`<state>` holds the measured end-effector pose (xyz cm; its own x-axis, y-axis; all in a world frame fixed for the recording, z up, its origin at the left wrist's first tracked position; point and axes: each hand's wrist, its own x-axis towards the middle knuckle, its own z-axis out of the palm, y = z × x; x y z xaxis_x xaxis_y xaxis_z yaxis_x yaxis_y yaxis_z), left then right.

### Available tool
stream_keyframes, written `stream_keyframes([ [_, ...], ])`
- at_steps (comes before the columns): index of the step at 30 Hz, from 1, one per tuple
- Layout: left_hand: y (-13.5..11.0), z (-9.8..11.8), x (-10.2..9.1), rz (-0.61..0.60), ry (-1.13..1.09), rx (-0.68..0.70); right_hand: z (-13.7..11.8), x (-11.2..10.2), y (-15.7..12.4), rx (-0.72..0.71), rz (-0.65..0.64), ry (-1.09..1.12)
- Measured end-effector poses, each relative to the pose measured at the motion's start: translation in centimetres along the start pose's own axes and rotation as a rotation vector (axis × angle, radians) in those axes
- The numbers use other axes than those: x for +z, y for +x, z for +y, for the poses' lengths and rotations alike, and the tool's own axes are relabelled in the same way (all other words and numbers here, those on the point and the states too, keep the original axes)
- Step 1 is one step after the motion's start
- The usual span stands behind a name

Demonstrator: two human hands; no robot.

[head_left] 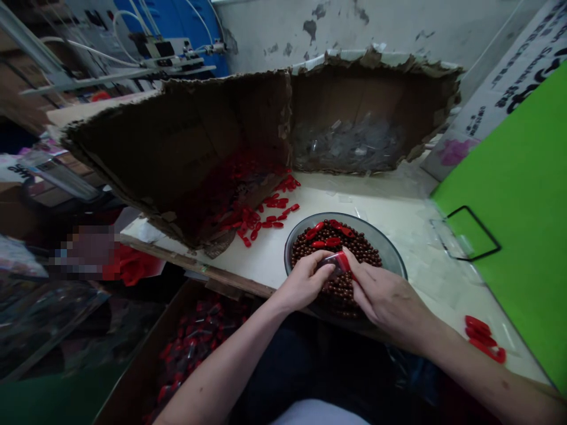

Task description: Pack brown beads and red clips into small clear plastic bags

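Note:
Over a round grey bowl (390, 251), my left hand (302, 280) pinches the clear body of a small plastic container with a red cap (344, 261). My right hand (384, 298) has its thumb and fingers closed on the red cap end. What the container holds is too dark to make out. Below both hands, dark brown round beads (365, 251) fill much of the bowl, and several red caps (333, 241) lie on top of them. The hands cover the bowl's front part.
Red caps (272, 223) spill from a torn cardboard box (186, 141) on the white table (239, 265). Clear plastic pieces (358, 141) fill another box. A low box holds red-capped containers (195, 342). More red caps (481, 333) lie beside a green panel (522, 224).

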<state>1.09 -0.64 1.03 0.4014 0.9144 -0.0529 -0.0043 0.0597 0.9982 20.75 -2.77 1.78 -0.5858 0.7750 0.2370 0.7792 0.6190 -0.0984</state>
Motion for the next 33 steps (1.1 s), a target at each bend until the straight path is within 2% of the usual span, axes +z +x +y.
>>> stream_keyframes([
  [3,0.3,-0.5,0.7,0.006,-0.146,-0.034,-0.1,-0.4,0.2,0.028,0.015,0.056],
  [6,0.7,-0.5,1.2,0.034,-0.29,-0.045,0.6,-1.5,0.6,0.065,0.019,0.248],
  [9,1.0,0.0,1.2,0.04,-0.319,-0.057,2.0,-3.0,1.0,0.172,0.018,0.465],
  [11,1.0,0.4,1.0,-0.002,-0.291,-0.085,2.8,-3.4,1.4,0.264,0.027,0.633],
  [15,0.4,0.5,1.0,-0.106,-0.2,-0.123,2.9,-2.5,2.6,0.321,0.043,0.938],
  [19,0.0,0.5,1.9,-0.21,-0.12,-0.167,1.9,-1.0,4.1,0.375,-0.004,1.27],
  [22,-0.1,0.7,2.6,-0.278,-0.116,-0.168,1.3,-0.5,5.0,0.415,-0.019,1.425],
  [25,-0.2,0.9,3.3,-0.227,-0.103,-0.128,0.8,-0.4,5.5,0.468,0.075,1.452],
  [29,-0.4,0.6,3.9,-0.052,-0.033,-0.049,0.0,-0.3,5.3,0.531,0.339,1.316],
  [31,-0.6,0.4,4.1,-0.023,-0.018,-0.036,-0.3,-0.3,5.0,0.54,0.435,1.23],
  [33,-0.6,0.2,4.2,-0.018,-0.017,-0.046,-0.6,-0.1,4.8,0.54,0.476,1.2],
])
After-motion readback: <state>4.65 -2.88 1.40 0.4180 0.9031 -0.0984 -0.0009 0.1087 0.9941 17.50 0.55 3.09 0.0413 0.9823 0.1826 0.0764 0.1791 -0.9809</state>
